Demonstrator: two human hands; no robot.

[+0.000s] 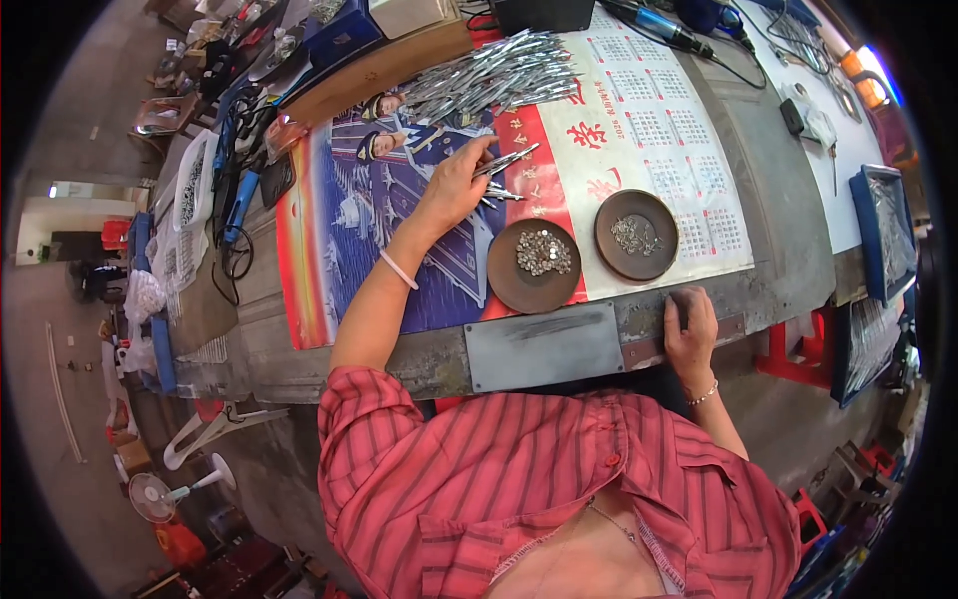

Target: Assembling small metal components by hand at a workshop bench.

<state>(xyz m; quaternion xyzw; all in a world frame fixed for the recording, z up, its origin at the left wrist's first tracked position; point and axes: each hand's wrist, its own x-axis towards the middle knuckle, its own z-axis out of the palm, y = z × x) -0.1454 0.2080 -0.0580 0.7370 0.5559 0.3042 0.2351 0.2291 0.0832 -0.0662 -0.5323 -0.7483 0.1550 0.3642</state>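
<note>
My left hand (457,190) reaches over a poster on the bench, its fingers closed around thin silver metal pieces (509,160) whose ends stick out to the right. A few similar pieces (501,193) lie just beneath it. Beyond the hand spreads a large heap of these slim metal pieces (494,78). My right hand (691,334) rests by the bench's near edge, fingers curved and thumb apart, with nothing visible in it. Between the hands stand two round brown dishes: the left dish (509,285) holds small shiny discs (544,253), the right dish (611,262) small metal bits (636,235).
A grey metal plate (544,349) lies along the near edge. At left are a white basket (195,185) and a blue-handled tool (239,207); at far right, a blue tray (883,235). Another blue tool (649,25) lies at the back. A red stool (798,349) stands below.
</note>
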